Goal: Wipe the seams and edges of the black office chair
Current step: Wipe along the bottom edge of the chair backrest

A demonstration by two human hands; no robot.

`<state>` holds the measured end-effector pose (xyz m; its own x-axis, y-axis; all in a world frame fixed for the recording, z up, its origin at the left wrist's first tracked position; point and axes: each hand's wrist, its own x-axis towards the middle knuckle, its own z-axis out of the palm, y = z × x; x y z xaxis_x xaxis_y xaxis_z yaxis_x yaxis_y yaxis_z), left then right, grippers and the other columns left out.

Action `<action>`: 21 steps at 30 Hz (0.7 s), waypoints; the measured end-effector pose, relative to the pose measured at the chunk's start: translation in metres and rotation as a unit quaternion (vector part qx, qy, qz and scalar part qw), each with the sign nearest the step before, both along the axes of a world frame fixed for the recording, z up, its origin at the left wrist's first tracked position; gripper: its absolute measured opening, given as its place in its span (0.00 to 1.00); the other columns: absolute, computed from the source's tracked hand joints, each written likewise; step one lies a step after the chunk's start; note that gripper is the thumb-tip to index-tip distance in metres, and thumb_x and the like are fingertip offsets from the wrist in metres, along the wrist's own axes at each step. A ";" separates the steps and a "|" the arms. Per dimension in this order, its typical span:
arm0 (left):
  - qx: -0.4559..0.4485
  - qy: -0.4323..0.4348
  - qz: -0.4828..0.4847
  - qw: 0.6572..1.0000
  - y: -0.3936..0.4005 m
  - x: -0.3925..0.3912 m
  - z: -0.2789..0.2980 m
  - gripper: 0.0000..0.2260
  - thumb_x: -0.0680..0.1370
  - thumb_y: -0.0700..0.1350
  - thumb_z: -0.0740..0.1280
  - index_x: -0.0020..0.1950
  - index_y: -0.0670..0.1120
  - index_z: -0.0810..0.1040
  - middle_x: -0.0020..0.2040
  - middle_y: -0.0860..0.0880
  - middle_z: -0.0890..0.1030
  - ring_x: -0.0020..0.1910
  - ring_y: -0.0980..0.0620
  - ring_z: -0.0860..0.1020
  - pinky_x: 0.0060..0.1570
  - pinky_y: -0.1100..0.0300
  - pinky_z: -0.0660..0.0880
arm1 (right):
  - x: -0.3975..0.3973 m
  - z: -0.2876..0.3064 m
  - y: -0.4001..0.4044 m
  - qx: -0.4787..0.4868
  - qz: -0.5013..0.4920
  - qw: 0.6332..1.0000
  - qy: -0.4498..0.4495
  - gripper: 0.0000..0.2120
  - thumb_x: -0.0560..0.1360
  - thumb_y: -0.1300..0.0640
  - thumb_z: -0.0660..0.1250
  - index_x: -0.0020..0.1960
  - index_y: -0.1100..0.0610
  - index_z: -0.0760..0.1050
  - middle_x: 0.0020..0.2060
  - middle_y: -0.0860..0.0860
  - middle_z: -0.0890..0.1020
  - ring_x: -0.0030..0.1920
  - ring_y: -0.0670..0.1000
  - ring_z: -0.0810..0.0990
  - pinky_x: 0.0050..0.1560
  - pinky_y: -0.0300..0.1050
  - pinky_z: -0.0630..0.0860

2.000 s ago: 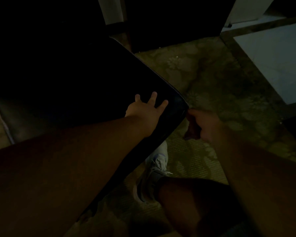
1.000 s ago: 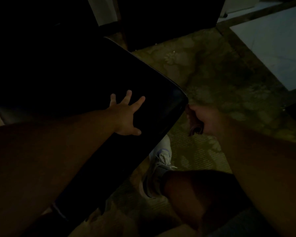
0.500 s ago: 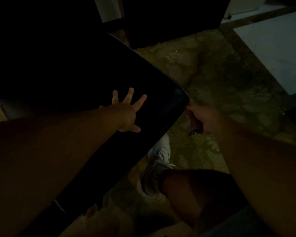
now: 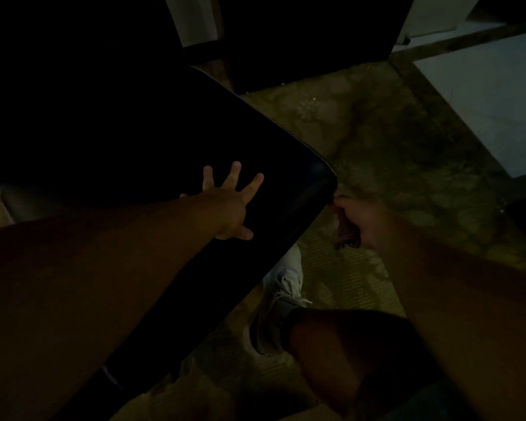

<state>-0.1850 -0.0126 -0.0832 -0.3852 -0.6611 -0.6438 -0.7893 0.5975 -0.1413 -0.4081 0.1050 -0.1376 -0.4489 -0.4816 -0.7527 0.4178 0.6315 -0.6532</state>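
The left hand (image 4: 230,208), fingers spread flat, braces the smooth black padded office chair (image 4: 170,153); the right hand (image 4: 357,224), its grip curled around something too dark to identify, touches the rounded corner edge. Best to keep the brace firm and follow the seam slowly. No writing is legible.

chair (image 4: 140,141) | black, glossy padded panel | rounded corner at right, over patterned floor | dimly lit

dim room — mottled floor (image 4: 386,141), pale tile (image 4: 492,95) beyond.
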 end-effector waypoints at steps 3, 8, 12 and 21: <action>0.002 0.003 -0.004 1.000 -0.006 0.003 -0.005 0.55 0.73 0.65 0.72 0.74 0.65 0.24 0.76 0.50 0.23 0.76 0.29 0.31 0.71 0.25 0.55 | 0.003 0.010 -0.002 -0.014 -0.018 0.999 -0.026 0.09 0.74 0.55 0.73 0.49 0.61 0.81 0.42 0.57 0.83 0.42 0.57 0.81 0.52 0.53 0.79; 0.003 0.010 -0.024 1.000 -0.011 0.008 -0.010 0.57 0.71 0.68 0.72 0.72 0.65 0.21 0.76 0.47 0.22 0.76 0.29 0.30 0.72 0.27 0.52 | 0.001 0.003 -0.001 0.012 -0.009 1.000 -0.019 0.13 0.72 0.54 0.74 0.53 0.59 0.81 0.47 0.58 0.84 0.47 0.58 0.83 0.53 0.57 0.80; -0.012 -0.008 -0.035 0.999 -0.004 0.003 0.002 0.56 0.74 0.66 0.70 0.75 0.61 0.23 0.77 0.44 0.24 0.76 0.29 0.31 0.74 0.30 0.50 | 0.004 0.012 -0.006 -0.005 -0.002 0.999 -0.038 0.09 0.76 0.54 0.71 0.44 0.59 0.78 0.34 0.54 0.80 0.32 0.51 0.77 0.37 0.46 0.76; -0.025 -0.035 -0.081 0.996 0.005 -0.001 0.024 0.53 0.76 0.65 0.68 0.78 0.54 0.26 0.78 0.37 0.28 0.79 0.35 0.33 0.76 0.34 0.40 | 0.005 0.008 -0.008 0.019 0.044 0.999 -0.009 0.09 0.76 0.54 0.71 0.43 0.59 0.77 0.37 0.55 0.81 0.31 0.51 0.78 0.32 0.42 0.78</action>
